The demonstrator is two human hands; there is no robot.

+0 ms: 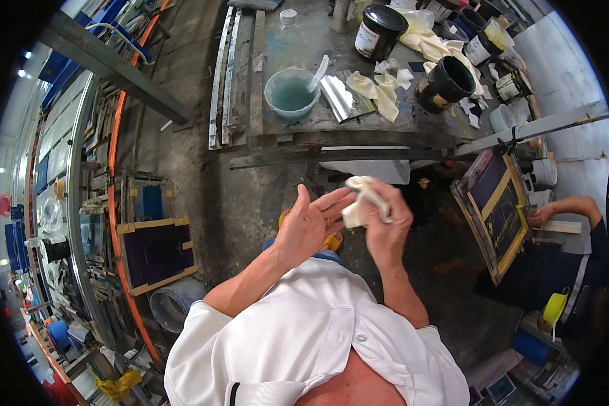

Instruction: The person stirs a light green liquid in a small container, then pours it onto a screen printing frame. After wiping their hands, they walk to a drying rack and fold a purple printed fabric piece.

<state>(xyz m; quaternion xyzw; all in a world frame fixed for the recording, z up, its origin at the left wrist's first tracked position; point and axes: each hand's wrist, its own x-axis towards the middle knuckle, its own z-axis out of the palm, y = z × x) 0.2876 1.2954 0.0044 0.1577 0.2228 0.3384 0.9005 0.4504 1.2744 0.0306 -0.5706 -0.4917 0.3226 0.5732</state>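
My right hand [390,220] is closed round a crumpled cream cloth [367,201], held in front of my chest. Beside it my left hand [309,223] is open, palm up, its fingertips reaching toward the cloth. Whether the fingertips touch it I cannot tell. Beyond both hands stands a stained work table [298,139]. On it, a translucent bowl [292,95] holds greenish liquid, with a white stick-like tool [319,73] leaning in it. Right of the bowl lie a shiny silver packet [346,98] and more cream rags [379,95].
Black tubs [380,32] and an open black container [446,84] stand on the table's right. At right, a co-worker's hand [540,215] is at a wood-edged screen frame [497,210]. Another taped frame [157,256] leans at left, near a grey bucket [176,302] and orange rail [114,135].
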